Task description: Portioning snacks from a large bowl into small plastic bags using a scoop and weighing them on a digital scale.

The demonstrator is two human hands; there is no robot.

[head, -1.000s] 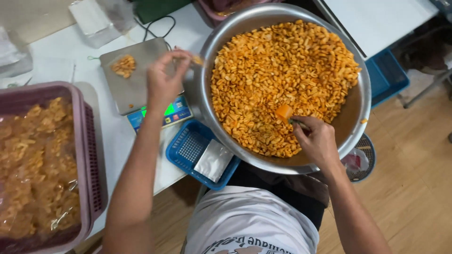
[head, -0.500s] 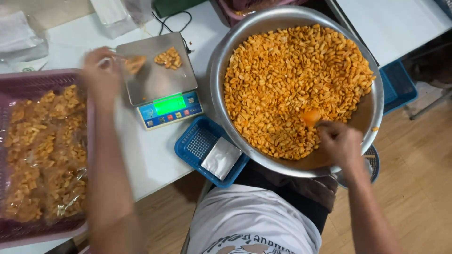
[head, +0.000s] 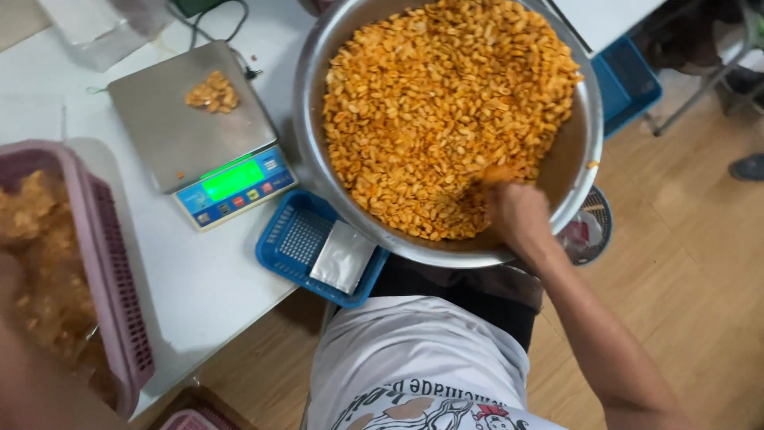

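Item: orange scoop (head: 497, 173), light and rigid, buried among loose, spill-prone snack pieces (head: 446, 103); I judged its handle the hold. My right hand (head: 517, 215) clamped its grip there; left unseen.

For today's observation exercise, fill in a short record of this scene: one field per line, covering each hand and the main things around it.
right hand: in large round steel bowl of orange snack pieces, grip hidden
left hand: only a blurred forearm at lower left
grey digital scale: small snack heap on its pan
blue plastic basket: holds silver foil pouch
pink plastic crate: bagged snacks
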